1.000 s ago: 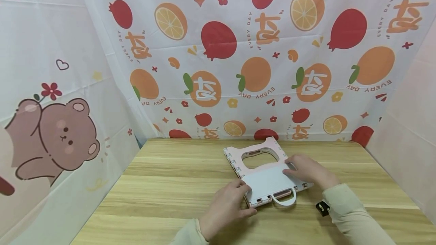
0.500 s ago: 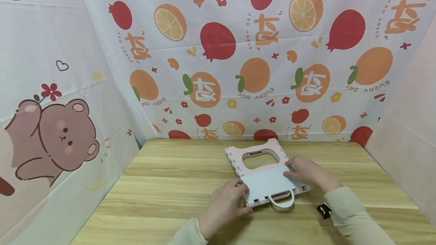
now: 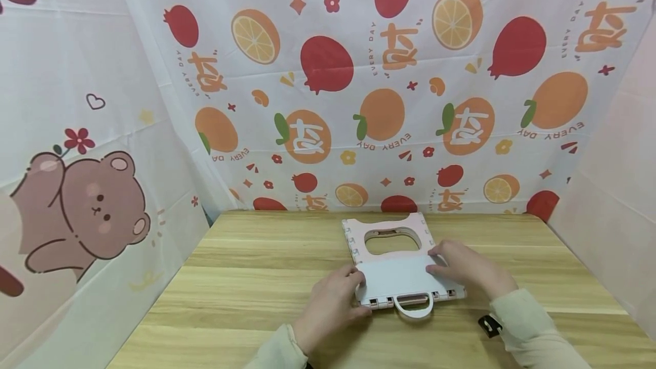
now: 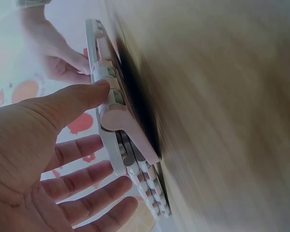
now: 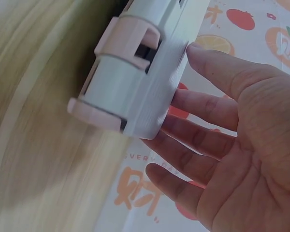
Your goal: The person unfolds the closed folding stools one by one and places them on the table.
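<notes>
A folded step stool [image 3: 392, 272], white and pale pink, lies flat on the wooden table. Its pink part [image 3: 353, 239] with a large oval opening points away from me; the white panel and looped handle [image 3: 416, 313] face me. My left hand [image 3: 330, 303] is at the near left corner. In the left wrist view its thumb [image 4: 82, 99] touches the hinged edge, and the other fingers are spread beside the stool. My right hand [image 3: 468, 266] rests with extended fingertips on the right side of the white panel. In the right wrist view its fingers [image 5: 203, 108] touch the panel's edge loosely.
The wooden table [image 3: 246, 278] extends around the stool on every side. Behind it hangs a fruit-print cloth [image 3: 328, 130], and a bear-print cloth [image 3: 102, 204] borders the left. Near my right sleeve is a small black item [image 3: 490, 326].
The stool has turned slightly clockwise, its handle end shifting left and its far end right. My left hand has moved a little left with it; my right hand keeps contact on the panel.
</notes>
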A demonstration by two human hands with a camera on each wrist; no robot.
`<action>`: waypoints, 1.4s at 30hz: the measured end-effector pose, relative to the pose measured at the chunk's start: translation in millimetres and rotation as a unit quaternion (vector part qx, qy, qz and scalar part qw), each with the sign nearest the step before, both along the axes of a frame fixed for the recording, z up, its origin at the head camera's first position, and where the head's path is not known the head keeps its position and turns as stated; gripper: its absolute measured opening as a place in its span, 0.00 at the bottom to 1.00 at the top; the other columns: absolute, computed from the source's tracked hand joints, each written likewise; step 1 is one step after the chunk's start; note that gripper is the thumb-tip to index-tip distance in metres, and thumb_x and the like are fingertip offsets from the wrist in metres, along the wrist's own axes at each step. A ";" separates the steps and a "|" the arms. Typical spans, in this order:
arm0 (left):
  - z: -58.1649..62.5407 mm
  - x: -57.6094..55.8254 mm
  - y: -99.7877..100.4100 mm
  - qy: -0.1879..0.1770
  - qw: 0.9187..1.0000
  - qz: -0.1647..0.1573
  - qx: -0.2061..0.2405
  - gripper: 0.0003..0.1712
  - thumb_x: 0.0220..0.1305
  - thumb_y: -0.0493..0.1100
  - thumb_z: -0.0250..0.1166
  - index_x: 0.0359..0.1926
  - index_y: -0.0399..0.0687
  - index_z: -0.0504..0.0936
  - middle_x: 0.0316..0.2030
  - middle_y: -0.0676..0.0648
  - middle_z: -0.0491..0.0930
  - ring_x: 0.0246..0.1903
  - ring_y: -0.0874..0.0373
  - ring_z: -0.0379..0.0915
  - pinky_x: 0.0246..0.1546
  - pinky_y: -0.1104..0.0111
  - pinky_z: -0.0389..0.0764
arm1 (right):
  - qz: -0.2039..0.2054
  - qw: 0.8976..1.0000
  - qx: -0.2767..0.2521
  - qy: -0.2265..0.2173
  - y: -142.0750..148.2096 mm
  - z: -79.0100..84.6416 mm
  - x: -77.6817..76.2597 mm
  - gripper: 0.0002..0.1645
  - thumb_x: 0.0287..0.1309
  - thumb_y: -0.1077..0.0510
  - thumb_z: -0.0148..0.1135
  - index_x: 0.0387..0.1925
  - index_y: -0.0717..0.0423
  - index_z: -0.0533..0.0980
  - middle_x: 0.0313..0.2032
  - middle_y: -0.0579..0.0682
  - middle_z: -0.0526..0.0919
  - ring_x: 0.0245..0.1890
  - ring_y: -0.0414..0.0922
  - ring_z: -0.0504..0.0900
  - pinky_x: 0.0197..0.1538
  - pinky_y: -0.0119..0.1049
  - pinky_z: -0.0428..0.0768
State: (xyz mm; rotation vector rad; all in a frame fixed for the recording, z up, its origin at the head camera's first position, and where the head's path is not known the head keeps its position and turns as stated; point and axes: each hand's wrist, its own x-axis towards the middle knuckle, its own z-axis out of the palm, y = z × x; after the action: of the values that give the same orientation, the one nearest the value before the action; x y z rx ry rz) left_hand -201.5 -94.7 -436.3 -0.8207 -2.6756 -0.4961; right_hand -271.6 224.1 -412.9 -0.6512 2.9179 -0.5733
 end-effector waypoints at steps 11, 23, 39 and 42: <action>-0.5 -14.1 -12.8 0.001 1.000 0.002 -0.022 0.25 0.47 0.53 0.88 0.41 0.52 0.85 0.42 0.54 0.84 0.37 0.64 0.77 0.29 0.71 0.77 | -0.018 1.000 0.012 0.009 -4.7 -1.4 12.7 0.25 0.63 0.51 0.78 0.55 0.63 0.86 0.45 0.54 0.87 0.44 0.45 0.83 0.53 0.49 0.87; 3.5 -25.6 -30.2 0.013 0.999 -0.024 -0.025 0.24 0.45 0.42 0.85 0.43 0.46 0.85 0.41 0.50 0.87 0.34 0.61 0.79 0.31 0.69 0.81 | 0.036 0.998 0.008 0.041 -7.5 -1.4 25.1 0.16 0.63 0.52 0.77 0.45 0.59 0.87 0.41 0.49 0.89 0.41 0.42 0.83 0.45 0.40 0.85; 5.6 -41.1 -37.3 -0.019 0.999 0.030 -0.030 0.22 0.50 0.39 0.84 0.46 0.40 0.89 0.43 0.43 0.89 0.37 0.53 0.85 0.35 0.63 0.88 | 0.061 0.998 -0.032 0.016 -16.7 2.1 43.5 0.09 0.64 0.52 0.76 0.32 0.49 0.84 0.28 0.39 0.77 0.27 0.32 0.69 0.31 0.29 0.72; 6.0 -44.1 -37.6 -0.020 0.999 0.037 -0.027 0.21 0.50 0.38 0.85 0.45 0.39 0.89 0.41 0.43 0.88 0.35 0.52 0.85 0.35 0.61 0.89 | 0.084 0.995 -0.047 0.012 -18.6 0.6 44.3 0.10 0.65 0.54 0.75 0.29 0.48 0.83 0.24 0.37 0.76 0.24 0.30 0.67 0.29 0.28 0.70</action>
State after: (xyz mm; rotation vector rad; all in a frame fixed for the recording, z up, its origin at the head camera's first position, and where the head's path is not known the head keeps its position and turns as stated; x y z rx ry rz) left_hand -245.6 -132.3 -430.4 -0.7297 -2.7549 -0.4287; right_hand -227.3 205.6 -412.3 -0.9096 2.8351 -0.6908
